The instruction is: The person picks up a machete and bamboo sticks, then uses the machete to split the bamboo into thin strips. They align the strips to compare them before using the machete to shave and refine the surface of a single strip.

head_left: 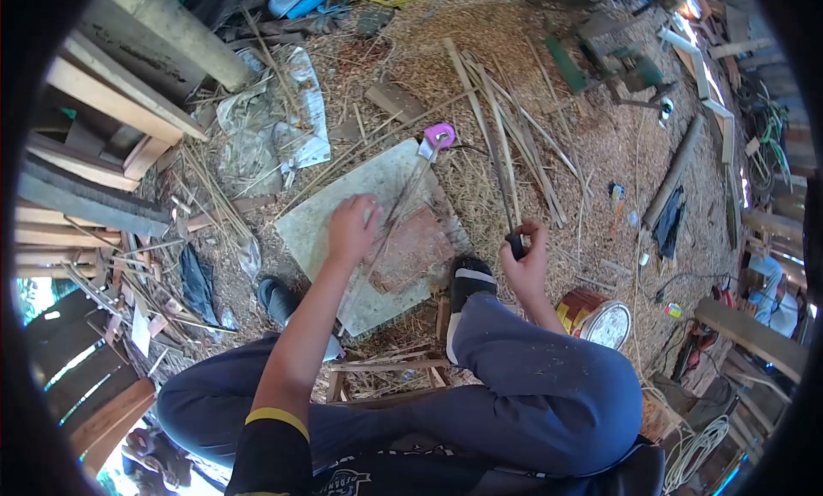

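Observation:
My left hand (353, 226) is over a worn, pale square board (313, 217) on the ground, its fingers loosely extended and holding nothing I can see. Thin strips (401, 198) run across the board just right of those fingers. At the board's far corner sits a pink tape measure (440, 136). My right hand (527, 264) is closed around the black handle (515, 244) of a knife-like tool. Its long, thin, dark blade seems to point away from me, beside pale wooden strips (507, 153), so its far end is hard to make out.
A paint can (607, 323) stands by my right knee. Crumpled sheeting (304, 110) and a dark plastic scrap (197, 282) lie left. Shavings cover the ground. A dark green metal object (634, 67) is at the far right, and coiled cable (699, 449) lies near right.

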### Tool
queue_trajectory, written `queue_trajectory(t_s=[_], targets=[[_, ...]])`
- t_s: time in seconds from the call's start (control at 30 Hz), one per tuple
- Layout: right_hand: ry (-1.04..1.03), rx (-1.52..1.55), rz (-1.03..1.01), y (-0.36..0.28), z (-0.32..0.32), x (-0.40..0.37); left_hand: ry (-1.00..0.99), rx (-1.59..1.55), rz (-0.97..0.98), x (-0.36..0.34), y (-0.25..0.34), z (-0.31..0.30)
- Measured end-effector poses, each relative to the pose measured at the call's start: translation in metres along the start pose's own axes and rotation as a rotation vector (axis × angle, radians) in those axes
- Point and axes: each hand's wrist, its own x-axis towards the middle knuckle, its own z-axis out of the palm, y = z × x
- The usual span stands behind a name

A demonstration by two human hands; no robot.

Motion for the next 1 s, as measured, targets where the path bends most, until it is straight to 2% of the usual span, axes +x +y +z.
queue_trajectory(t_s=[0.13, 0.23, 0.4, 0.53, 0.63, 0.73, 0.9, 1.0], targets=[[-0.056, -0.016, -0.097, -0.023, 0.025, 0.018, 0.222, 0.126, 0.007, 0.023, -0.055, -0.02], [-0.176, 0.047, -0.068, -0.018, 0.045, 0.021, 0.286, 0.163, -0.067, 0.035, -0.089, -0.027], [-0.337, 0.187, 0.216, -0.04, 0.07, 0.01, 0.198, 0.373, -0.142, 0.048, -0.117, -0.025], [-0.391, 0.211, 0.209, -0.043, 0.082, 0.0, 0.055, 0.491, -0.158, 0.054, -0.125, -0.024], [-0.42, 0.191, 0.2, -0.046, 0.084, -0.005, 0.053, 0.463, -0.172, 0.056, -0.125, -0.024], [-0.44, 0.188, 0.157, -0.038, 0.088, -0.006, 0.13, 0.395, -0.179, 0.055, -0.121, -0.033], [-0.459, 0.202, 0.25, -0.053, 0.097, 0.0, 0.395, 0.186, -0.202, 0.044, -0.115, -0.065], [-0.474, 0.205, 0.208, -0.055, 0.108, 0.002, 0.582, 0.078, -0.291, 0.017, -0.121, -0.081]])
